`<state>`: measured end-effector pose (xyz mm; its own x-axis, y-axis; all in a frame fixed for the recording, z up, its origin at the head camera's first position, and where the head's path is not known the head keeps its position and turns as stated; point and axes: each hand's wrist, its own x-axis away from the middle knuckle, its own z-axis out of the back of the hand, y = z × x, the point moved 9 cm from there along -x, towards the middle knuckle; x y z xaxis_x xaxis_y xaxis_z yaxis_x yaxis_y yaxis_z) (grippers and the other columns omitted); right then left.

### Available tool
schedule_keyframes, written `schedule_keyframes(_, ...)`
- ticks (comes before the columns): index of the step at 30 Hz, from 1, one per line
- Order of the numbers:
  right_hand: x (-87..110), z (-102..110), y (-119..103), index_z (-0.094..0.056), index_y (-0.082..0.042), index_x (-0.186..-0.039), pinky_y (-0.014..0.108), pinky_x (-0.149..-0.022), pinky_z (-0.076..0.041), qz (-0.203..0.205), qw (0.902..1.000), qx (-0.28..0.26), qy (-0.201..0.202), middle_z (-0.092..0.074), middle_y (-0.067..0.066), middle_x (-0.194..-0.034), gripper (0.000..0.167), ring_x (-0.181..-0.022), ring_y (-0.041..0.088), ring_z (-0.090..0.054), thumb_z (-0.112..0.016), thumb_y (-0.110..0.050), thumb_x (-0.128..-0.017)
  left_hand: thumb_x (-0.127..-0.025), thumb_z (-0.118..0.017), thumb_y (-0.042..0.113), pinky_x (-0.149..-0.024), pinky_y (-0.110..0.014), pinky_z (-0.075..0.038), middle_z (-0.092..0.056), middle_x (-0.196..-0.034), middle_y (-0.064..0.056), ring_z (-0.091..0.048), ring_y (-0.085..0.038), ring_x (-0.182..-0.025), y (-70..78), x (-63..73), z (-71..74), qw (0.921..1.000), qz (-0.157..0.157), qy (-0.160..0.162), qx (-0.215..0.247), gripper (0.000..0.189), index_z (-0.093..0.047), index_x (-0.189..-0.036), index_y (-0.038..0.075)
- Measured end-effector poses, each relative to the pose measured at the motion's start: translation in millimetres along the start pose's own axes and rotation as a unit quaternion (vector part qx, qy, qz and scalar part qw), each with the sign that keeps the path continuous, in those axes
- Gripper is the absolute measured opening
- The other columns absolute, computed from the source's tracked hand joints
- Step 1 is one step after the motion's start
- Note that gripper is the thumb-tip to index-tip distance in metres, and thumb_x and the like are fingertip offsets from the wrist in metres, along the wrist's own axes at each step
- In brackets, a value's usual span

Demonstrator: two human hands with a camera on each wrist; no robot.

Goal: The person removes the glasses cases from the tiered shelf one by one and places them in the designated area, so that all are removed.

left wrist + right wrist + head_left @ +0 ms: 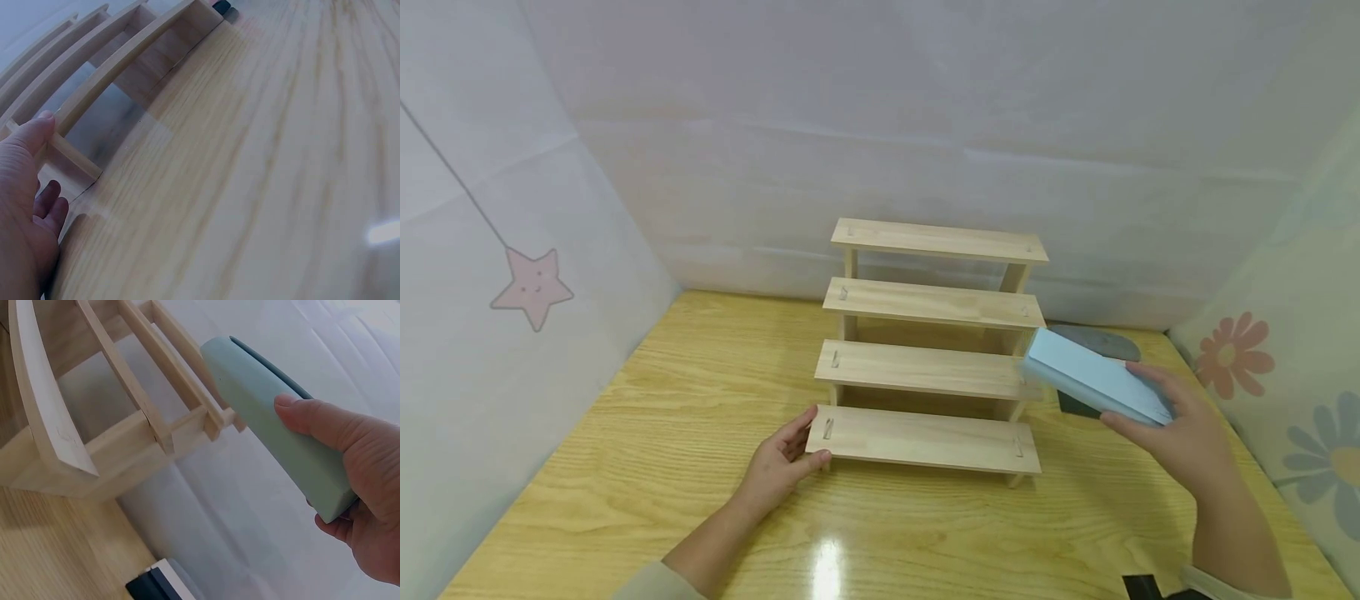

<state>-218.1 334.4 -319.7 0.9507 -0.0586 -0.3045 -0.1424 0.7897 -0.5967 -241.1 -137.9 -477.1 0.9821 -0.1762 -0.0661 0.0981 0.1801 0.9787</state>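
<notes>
A pale wooden tiered display shelf with several steps stands on the table. My left hand grips the left end of its lowest step, the thumb at the front edge; the left wrist view shows that thumb on the wood and the other fingers curled below. My right hand holds a light blue, long case, which looks like a glasses case, by its right end. It is in the air by the shelf's right side. In the right wrist view the thumb lies along the case.
Behind the held case, at the right rear of the table, lie a grey rounded object and a dark box-like object, partly hidden. White sheeting stands behind and at the sides. A small black object is near the right sleeve.
</notes>
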Motion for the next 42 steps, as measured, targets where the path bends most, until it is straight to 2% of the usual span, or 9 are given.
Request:
schedule_keyframes(4,2.4,6,9,-0.050,-0.012,-0.143,0.016,-0.072,-0.034,0.002,0.9998,-0.001,0.021,-0.049,0.018,-0.139,0.075,-0.096,-0.013,-0.037,-0.085,-0.025,-0.078,-0.088,-0.074,0.013,-0.113,-0.048,-0.038,-0.038,-0.154,-0.018,-0.041,-0.037,-0.139,-0.2,-0.3,0.1,1.0000,0.000,0.002,0.004,0.073,-0.037,-0.149,0.001)
schedule_keyframes(13,6.9,7,39,-0.043,-0.013,-0.148,0.018,-0.072,-0.032,-0.041,0.9991,0.006,-0.004,-0.044,0.026,-0.143,0.080,-0.098,0.001,-0.039,-0.082,-0.029,-0.080,-0.088,-0.074,0.013,-0.113,-0.048,-0.038,-0.036,-0.154,-0.019,-0.039,-0.038,-0.140,0.6,0.5,0.1,1.0000,-0.001,-0.001,0.007,0.073,-0.037,-0.149,0.001)
schedule_keyframes(18,9.6,8,51,-0.045,-0.008,-0.146,0.017,-0.071,-0.031,-0.042,0.9990,0.014,-0.003,-0.045,0.027,-0.142,0.078,-0.097,-0.009,-0.035,-0.081,-0.031,-0.081,-0.087,-0.074,0.012,-0.112,-0.045,-0.039,-0.037,-0.154,-0.018,-0.040,-0.037,-0.140,1.7,1.1,0.4,0.9999,0.000,0.001,0.011,0.073,-0.037,-0.149,0.001)
schedule_keyframes(20,10.7,8,54,-0.045,-0.006,-0.145,0.017,-0.072,-0.030,-0.043,0.9988,0.022,-0.004,-0.045,0.028,-0.142,0.078,-0.100,-0.003,-0.039,-0.081,-0.033,-0.082,-0.087,-0.074,0.013,-0.112,-0.046,-0.038,-0.036,-0.155,-0.017,-0.039,-0.036,-0.140,1.8,1.2,0.6,1.0000,0.000,0.002,0.009,0.073,-0.037,-0.149,0.001)
schedule_keyframes(22,11.8,5,58,-0.043,-0.003,-0.146,0.022,-0.075,-0.032,-0.048,0.9985,0.024,-0.013,-0.044,0.030,-0.143,0.079,-0.107,0.012,-0.045,-0.079,-0.034,-0.083,-0.088,-0.074,0.014,-0.113,-0.047,-0.036,-0.035,-0.156,-0.016,-0.038,-0.036,-0.141,1.5,1.2,0.7,1.0000,0.001,0.001,0.006,0.073,-0.037,-0.149,0.002)
schedule_keyframes(26,15.8,-2,69,-0.038,-0.003,-0.149,0.044,-0.081,-0.038,-0.075,0.9962,0.027,-0.034,-0.038,0.035,-0.145,0.083,-0.116,0.046,-0.042,-0.076,-0.038,-0.085,-0.088,-0.074,0.015,-0.114,-0.049,-0.034,-0.034,-0.156,-0.016,-0.037,-0.035,-0.141,-0.8,0.9,0.7,1.0000,0.003,0.000,0.003,0.074,-0.037,-0.150,0.002)
schedule_keyframes(29,19.3,-5,77,-0.039,-0.002,-0.149,0.052,-0.080,-0.038,-0.085,0.9953,0.035,-0.031,-0.038,0.035,-0.144,0.083,-0.115,0.048,-0.042,-0.076,-0.039,-0.085,-0.087,-0.075,0.015,-0.114,-0.048,-0.034,-0.034,-0.157,-0.015,-0.037,-0.034,-0.142,-3.2,0.2,0.9,0.9999,0.008,0.000,0.007,0.075,-0.036,-0.150,0.002)
schedule_keyframes(36,25.9,-12,91,-0.041,-0.002,-0.147,0.040,-0.076,-0.037,-0.096,0.9940,0.045,-0.027,-0.041,0.035,-0.143,0.081,-0.111,0.047,-0.044,-0.077,-0.039,-0.084,-0.087,-0.075,0.015,-0.114,-0.045,-0.035,-0.035,-0.156,-0.015,-0.038,-0.034,-0.141,-2.0,0.0,0.8,0.9999,0.008,0.001,0.009,0.075,-0.036,-0.150,0.003)
schedule_keyframes(42,29.4,-18,96,-0.041,0.000,-0.146,0.048,-0.076,-0.040,-0.093,0.9934,0.058,-0.034,-0.041,0.038,-0.141,0.081,-0.110,0.048,-0.044,-0.077,-0.039,-0.084,-0.088,-0.074,0.014,-0.114,-0.046,-0.035,-0.034,-0.156,-0.017,-0.038,-0.035,-0.141,-0.8,-0.3,0.3,1.0000,0.003,-0.002,0.007,0.074,-0.036,-0.150,0.002)
